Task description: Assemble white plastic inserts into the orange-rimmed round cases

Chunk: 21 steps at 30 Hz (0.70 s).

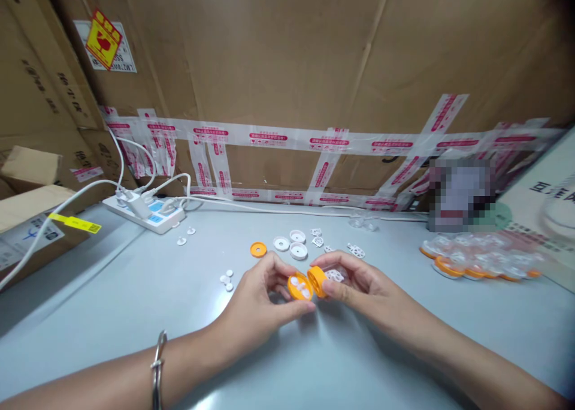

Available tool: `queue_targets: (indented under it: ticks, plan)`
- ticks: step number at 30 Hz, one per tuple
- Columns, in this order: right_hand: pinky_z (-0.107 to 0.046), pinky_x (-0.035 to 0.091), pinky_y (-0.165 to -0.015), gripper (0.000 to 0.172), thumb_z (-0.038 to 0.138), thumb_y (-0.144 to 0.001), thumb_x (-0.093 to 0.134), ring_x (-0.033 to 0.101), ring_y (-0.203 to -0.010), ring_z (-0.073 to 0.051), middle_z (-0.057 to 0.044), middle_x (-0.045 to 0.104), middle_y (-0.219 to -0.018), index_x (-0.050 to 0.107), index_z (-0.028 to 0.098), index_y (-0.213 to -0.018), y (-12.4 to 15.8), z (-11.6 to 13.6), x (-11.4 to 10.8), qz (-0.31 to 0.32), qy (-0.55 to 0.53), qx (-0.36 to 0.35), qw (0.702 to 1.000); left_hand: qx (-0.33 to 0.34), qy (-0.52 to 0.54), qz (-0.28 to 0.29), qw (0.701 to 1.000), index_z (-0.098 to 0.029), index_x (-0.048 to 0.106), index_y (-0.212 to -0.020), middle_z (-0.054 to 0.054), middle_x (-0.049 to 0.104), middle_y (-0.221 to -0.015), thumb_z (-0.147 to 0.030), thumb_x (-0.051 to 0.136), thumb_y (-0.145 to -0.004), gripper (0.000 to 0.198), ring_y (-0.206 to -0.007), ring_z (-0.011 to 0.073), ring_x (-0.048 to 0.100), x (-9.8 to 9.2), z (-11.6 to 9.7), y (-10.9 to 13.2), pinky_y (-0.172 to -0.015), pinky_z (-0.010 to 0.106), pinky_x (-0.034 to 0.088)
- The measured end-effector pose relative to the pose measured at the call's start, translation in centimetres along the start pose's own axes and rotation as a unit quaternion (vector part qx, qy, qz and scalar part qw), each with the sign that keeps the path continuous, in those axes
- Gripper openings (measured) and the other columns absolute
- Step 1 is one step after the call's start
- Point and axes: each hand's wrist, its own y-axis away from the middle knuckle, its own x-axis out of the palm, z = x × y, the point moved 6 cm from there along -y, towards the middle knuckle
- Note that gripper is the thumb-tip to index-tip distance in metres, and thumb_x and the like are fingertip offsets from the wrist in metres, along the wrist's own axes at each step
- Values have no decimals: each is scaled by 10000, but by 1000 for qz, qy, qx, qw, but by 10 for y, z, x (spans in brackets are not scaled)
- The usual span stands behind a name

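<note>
My left hand (260, 299) pinches an orange round shell (299, 287) with small white pieces inside it, held just above the grey table (135, 290). My right hand (354, 281) pinches a second orange round piece (317, 280), tilted and touching the first one's right edge. A white lattice insert (335, 275) lies under my right fingers. Beyond the hands lie another orange ring (258, 250), white round caps (297, 249) and several small white parts.
A white power strip (146, 212) with plugged cables sits at the back left. A clear bag of finished orange-and-white pieces (476, 260) lies at the right. Cardboard boxes wall the back and left. Small white pegs (227, 280) lie near my left hand.
</note>
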Motion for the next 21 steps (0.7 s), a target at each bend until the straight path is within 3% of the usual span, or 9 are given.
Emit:
queue_targets:
  ticks: [3, 14, 21]
  plan:
    - [-317, 403, -754, 331, 481, -801, 514, 519, -850, -168, -18, 552, -921, 488, 229, -1014, 1, -3, 4, 8, 2, 4, 1000, -8, -5, -3, 1000, -167, 453, -805, 34, 633, -793, -219, 736, -631, 336, -711, 159, 596, -1, 1, 0, -680, 310, 458]
    - [-286, 427, -664, 320, 486, -797, 488, 514, -732, -151, -4, 547, -844, 496, 236, -997, 5, 6, 6, -44, 70, -5, 997, 49, -58, -37, 996, -169, 491, -784, -1, 593, -798, -231, 773, -600, 343, -788, 152, 582, -5, -5, 2, -753, 289, 441]
    - [-306, 432, -766, 225, 378, -775, 546, 552, -849, -179, -10, 607, -924, 551, 239, -952, 7, 13, 9, -55, 141, -36, 988, 55, -59, -30, 996, -171, 482, -762, -4, 578, -774, -241, 775, -592, 345, -770, 153, 573, -2, -7, 4, -733, 288, 443]
